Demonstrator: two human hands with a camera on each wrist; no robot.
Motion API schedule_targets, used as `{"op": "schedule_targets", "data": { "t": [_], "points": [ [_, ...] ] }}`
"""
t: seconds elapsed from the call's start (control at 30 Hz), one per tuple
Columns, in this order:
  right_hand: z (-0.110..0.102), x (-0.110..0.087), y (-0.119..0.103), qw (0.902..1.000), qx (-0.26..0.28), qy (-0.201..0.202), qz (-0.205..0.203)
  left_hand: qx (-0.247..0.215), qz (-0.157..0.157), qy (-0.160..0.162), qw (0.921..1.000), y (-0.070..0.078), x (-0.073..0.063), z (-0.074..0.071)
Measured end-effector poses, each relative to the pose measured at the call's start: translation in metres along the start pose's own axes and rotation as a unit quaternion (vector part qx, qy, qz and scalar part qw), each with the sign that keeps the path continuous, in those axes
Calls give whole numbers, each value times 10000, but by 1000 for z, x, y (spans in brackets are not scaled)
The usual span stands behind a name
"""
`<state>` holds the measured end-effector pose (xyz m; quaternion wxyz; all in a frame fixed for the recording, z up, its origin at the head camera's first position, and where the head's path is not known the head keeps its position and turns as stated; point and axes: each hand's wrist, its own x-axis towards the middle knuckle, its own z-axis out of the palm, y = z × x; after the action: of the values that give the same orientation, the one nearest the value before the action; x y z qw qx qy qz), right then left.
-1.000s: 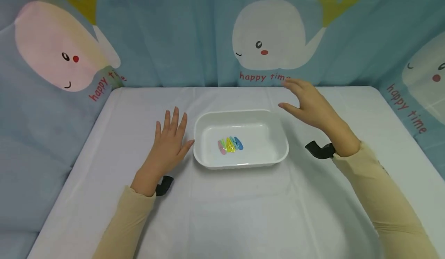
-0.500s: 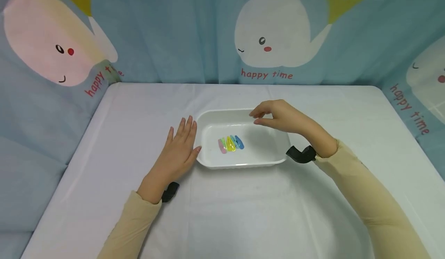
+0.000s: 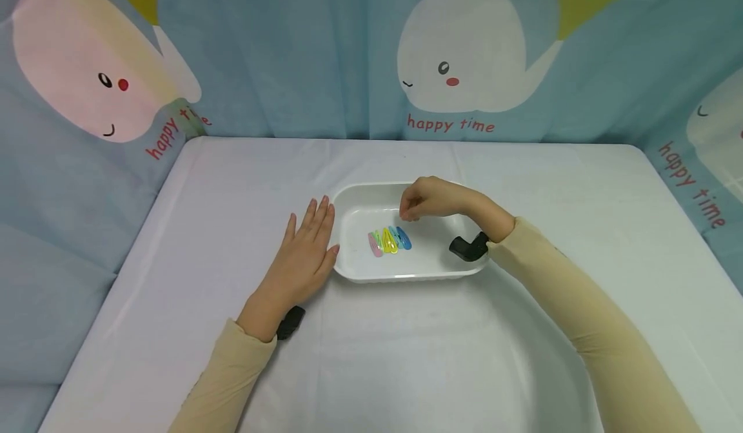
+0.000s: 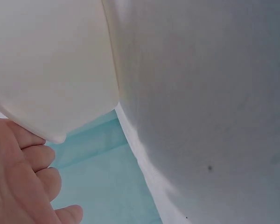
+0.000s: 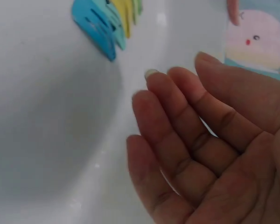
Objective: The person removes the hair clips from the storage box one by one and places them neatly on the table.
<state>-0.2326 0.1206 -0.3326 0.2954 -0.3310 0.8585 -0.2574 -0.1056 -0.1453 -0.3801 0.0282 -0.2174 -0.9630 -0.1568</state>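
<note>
Several small snap hair clips (image 3: 389,241) lie side by side in a white plastic tray (image 3: 418,276), pink at the left, then green, yellow, light blue and blue. My left hand (image 3: 300,260) is at the tray's left end, fingers straight and its fingertips right at the rim; the left wrist view shows the tray's outer wall (image 4: 56,65) beside the fingers. Over the tray, just behind and right of the clips, hovers my right hand (image 3: 434,198) with loosely bent fingers. Its thumb stands apart and it holds nothing. The blue clip (image 5: 94,28) is the nearest to its fingertips.
A white cloth (image 3: 371,355) covers the table. Behind and at the sides hangs a blue curtain (image 3: 278,65) printed with whales. A black wrist camera (image 3: 469,247) sits under my right wrist, over the tray's right end.
My right hand has come from beyond the tray's right side leftward over it, its fingers bending more. The left hand has moved slightly right to the rim. The clips lie as before.
</note>
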Motion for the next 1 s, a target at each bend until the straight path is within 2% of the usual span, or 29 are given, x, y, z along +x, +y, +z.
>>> {"op": "schedule_targets", "data": {
  "t": [0.13, 0.33, 0.57, 0.77, 1.0],
  "points": [
    [8, 6, 5, 9989, -13, -285, 361, -13, -14, -6, 10000, 0, -1, 1],
    [16, 10, 10, 9979, -67, -442, 477, -80, -1, 1, 10000, 1, -1, 3],
    [19, 15, 9, 9963, -178, -365, 757, -67, -4, 71, 10000, -1, 1, 2],
    [24, 20, 4, 9924, -260, -230, 1177, -59, 7, 122, 9999, -1, 2, 2],
    [28, 20, 7, 9878, 181, -1, 1547, -99, -12, 106, 9999, -1, 2, 4]
  ]
}}
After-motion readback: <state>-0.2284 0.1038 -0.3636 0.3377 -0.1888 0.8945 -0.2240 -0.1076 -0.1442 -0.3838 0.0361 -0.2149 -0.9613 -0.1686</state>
